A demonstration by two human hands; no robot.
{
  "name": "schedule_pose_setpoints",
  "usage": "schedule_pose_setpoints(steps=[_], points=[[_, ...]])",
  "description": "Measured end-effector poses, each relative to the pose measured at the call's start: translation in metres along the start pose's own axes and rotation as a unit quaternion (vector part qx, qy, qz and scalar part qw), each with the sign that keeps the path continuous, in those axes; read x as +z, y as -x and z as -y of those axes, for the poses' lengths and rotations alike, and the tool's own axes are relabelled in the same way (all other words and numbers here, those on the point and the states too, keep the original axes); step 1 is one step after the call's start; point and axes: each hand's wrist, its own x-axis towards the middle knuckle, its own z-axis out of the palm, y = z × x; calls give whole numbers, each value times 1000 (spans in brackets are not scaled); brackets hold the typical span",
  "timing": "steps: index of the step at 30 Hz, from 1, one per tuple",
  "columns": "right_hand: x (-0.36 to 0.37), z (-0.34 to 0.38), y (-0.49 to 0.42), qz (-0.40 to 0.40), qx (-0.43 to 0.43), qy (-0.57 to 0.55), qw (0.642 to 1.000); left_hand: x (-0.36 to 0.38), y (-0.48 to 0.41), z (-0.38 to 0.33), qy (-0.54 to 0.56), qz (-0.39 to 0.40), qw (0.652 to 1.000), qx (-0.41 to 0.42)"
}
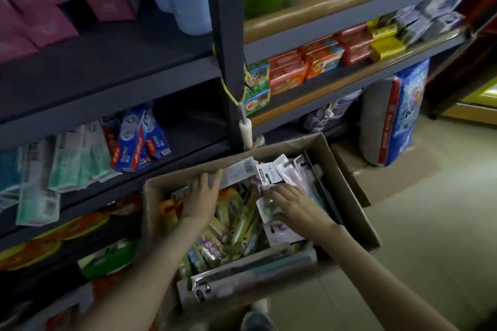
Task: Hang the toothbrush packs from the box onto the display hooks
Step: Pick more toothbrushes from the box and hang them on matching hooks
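An open cardboard box (347, 191) sits on the floor, full of toothbrush packs (231, 228) in green, purple and pink. Both my hands are inside it. My left hand (200, 195) lies flat with fingers spread on the packs at the box's far left, its fingertips near a long pale pack (239, 169) leaning on the back wall. My right hand (291, 203) presses on a white and pink pack (269, 209) at the middle right; whether it grips it I cannot tell. More dark-backed packs (252, 274) lie along the near wall.
Dark metal shelving (228, 56) stands behind the box. Toothpaste boxes (137, 140) and hanging packs (37, 183) fill the left bay, soap bars (322, 56) the right bay. A large blue bag (403, 113) stands on the floor at right. A shoe (258, 312) shows below the box.
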Motion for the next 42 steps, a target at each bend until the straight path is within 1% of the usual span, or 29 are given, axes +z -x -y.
schedule_pose_setpoints(steps=[1,3,5,8,11,12,15,17,18,20,21,23,25,26,27,28,30,31,33,34,36,38,39,40,42], points=[[-3,4,1,-16,-25,10,1000,2,-3,2,8,-37,999,6],[-11,20,4,-47,-69,18,996,0,-4,5,4,-99,993,58],[-17,42,7,-75,-113,34,990,-1,-2,11,-10,-134,987,88],[-15,72,11,-101,-167,55,979,-13,13,21,45,-173,977,115],[-13,95,9,-111,-174,66,976,-22,33,29,122,-219,960,128],[-13,102,8,-115,-174,73,975,-27,42,34,159,-222,954,122],[-8,117,9,-110,-171,87,975,-31,67,56,293,-246,922,59],[1,124,11,-77,-165,93,979,-33,83,73,354,-228,906,33],[7,126,12,-45,-157,95,982,-37,91,79,392,-227,891,21],[18,128,12,37,-116,103,987,-50,107,85,464,-258,847,26],[22,128,11,74,-88,99,988,-57,115,86,477,-284,831,38],[28,124,7,118,-33,48,991,-57,122,92,501,-286,815,61],[32,121,1,140,50,-42,988,-46,119,98,520,-249,813,82],[31,122,-4,128,102,-92,982,-38,116,101,528,-224,816,74],[30,123,-10,97,151,-106,978,-31,112,100,524,-220,820,63],[28,125,-15,69,203,-106,971,-24,109,97,520,-221,824,44],[27,127,-26,55,310,-102,944,-27,104,89,504,-235,831,3],[28,129,-33,52,359,-137,922,-32,102,86,506,-237,830,-14],[32,136,-42,93,389,-123,908,-40,94,81,531,-234,813,-47],[34,140,-46,102,399,-126,902,-45,91,78,560,-234,793,-58],[44,140,-52,98,416,-142,893,-55,88,72,638,-218,733,-91],[50,144,-57,129,425,-120,888,-62,91,68,704,-202,675,-95],[53,146,-58,137,422,-100,891,-64,94,67,724,-195,655,-93],[55,147,-58,139,420,-90,892,-65,97,68,737,-187,642,-95],[56,148,-59,117,419,-90,896,-64,105,72,751,-183,626,-104]])
